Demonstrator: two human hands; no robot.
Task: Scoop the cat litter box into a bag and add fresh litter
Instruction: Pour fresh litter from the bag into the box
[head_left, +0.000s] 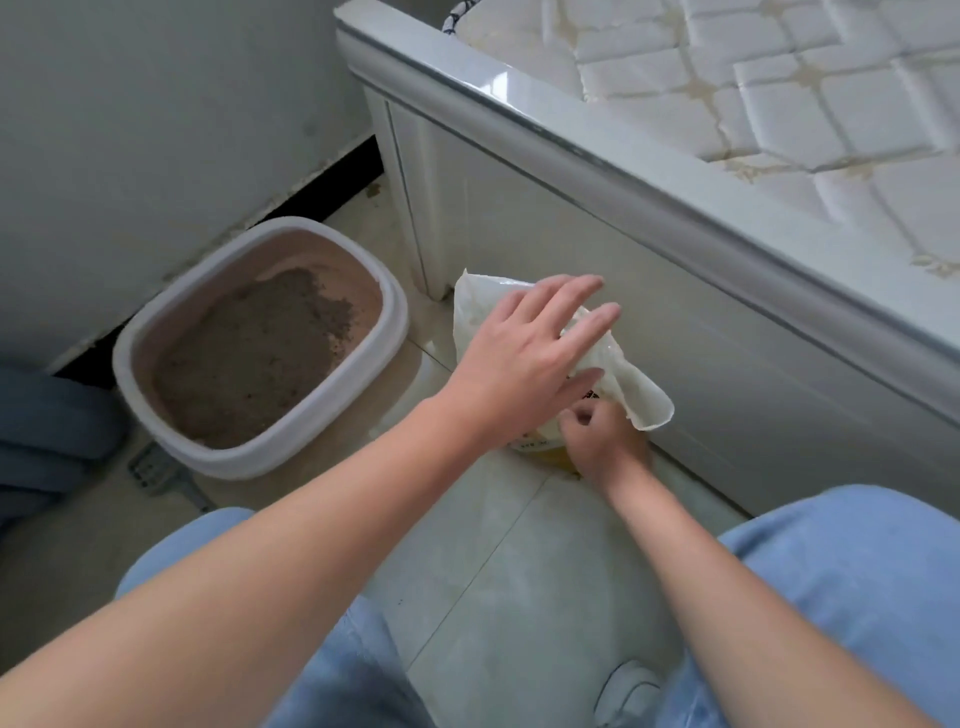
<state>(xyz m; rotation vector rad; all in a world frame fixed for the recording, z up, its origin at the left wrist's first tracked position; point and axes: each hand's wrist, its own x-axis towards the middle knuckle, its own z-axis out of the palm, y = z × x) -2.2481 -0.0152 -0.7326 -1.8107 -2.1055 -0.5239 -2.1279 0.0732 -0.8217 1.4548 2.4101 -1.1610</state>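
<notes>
A white-rimmed litter box (363, 387) with brown walls sits on the floor at left, holding grey-brown litter (249, 358) piled toward its near side. A cream plastic litter bag (636, 389) stands against the bed frame. My left hand (524, 353) lies over the bag's top with fingers spread and straight. Lower down, my right hand (602, 441) has its fingers curled at the bag's front near the yellow label. A grey slotted scoop (156, 473) lies on the floor just in front of the box.
The white bed frame (623, 218) with a quilted mattress (779, 93) runs along the right. A grey wall (130, 130) stands behind the box. Blue-grey fabric (47, 431) lies at far left. My knees in blue trousers (857, 582) fill the bottom, above a pale tiled floor (519, 571).
</notes>
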